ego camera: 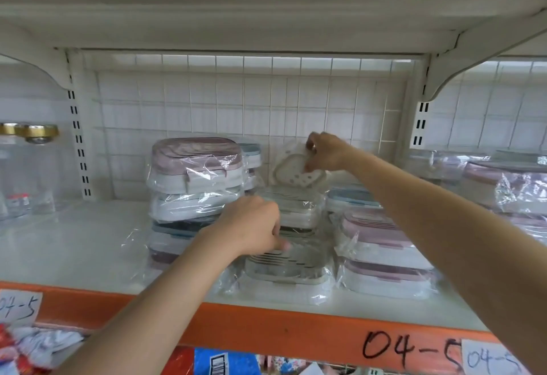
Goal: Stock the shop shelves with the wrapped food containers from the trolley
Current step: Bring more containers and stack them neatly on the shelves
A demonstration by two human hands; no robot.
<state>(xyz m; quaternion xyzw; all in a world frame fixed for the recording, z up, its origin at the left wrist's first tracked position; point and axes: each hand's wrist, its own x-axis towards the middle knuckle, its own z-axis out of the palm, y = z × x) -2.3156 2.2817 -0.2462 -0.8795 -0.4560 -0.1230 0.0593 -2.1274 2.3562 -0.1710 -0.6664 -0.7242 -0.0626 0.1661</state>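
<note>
The right hand is pinching a small toast-shaped container tilted above the middle stack, while the left hand, fingers curled, is gripping the wrapped stack below, so placing is underway and next calls for settling it flat.

One view only, head cam, wide-angle w/ bowed edges. Looks straight ahead into a shop shelf bay at about shelf height, slightly downward; underside of the shelf above fills the top, orange front rail crosses the bottom. Close in: both forearms reach from the lower corners, left hand and right hand mid-frame. Wire-grid back panel faces cam. No 2nd view, so no overlap.
</note>
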